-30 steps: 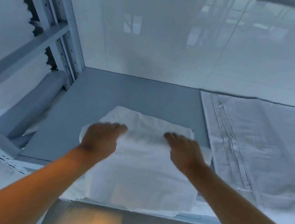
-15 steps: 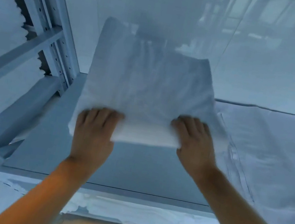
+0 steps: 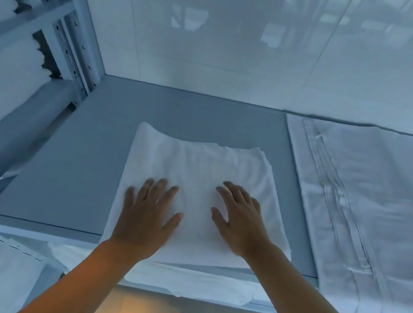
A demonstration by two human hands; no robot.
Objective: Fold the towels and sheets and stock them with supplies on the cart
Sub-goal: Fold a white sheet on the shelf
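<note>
Hands flat, fingers spread: left hand (image 3: 146, 217) and right hand (image 3: 239, 224) press the folded towel (image 3: 198, 166) on the shelf (image 3: 75, 160). Towel looks soft, light, floppy; best lifted from underneath at both side edges.

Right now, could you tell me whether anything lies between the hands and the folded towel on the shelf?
Nothing visible does. The left hand and right hand both rest flat on the folded towel, which lies on the grey shelf.

Folded white towel (image 3: 197, 171) on a grey shelf (image 3: 72, 174), left hand (image 3: 149, 218) and right hand (image 3: 240, 223) flat on it with fingers spread, folded sheet (image 3: 369, 212) just right, white tiled wall (image 3: 221, 34) behind
</note>
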